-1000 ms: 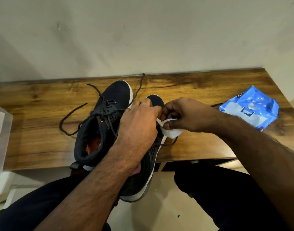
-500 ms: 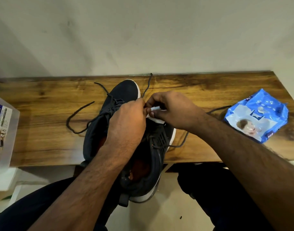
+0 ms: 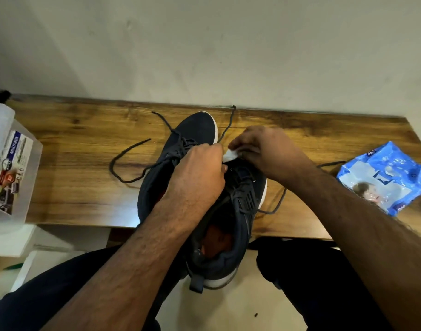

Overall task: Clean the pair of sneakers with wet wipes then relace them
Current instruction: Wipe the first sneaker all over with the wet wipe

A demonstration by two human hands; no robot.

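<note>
While the right hand (image 3: 264,151) pinches a white wipe (image 3: 231,155), the left hand (image 3: 199,170) curls its fingers on the near shoe (image 3: 240,211), right beside it. The other shoe (image 3: 178,149) sits just past the left hand. The wiping step looks under way. Next, rub the toe gently.

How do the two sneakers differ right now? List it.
The left sneaker lies flat on the bench, untouched; the right sneaker is gripped by the left hand, its heel past the bench edge. The right hand pinches a wipe at the right sneaker's toe; the left sneaker gets none. Both are dark with white soles and loose laces.
</note>
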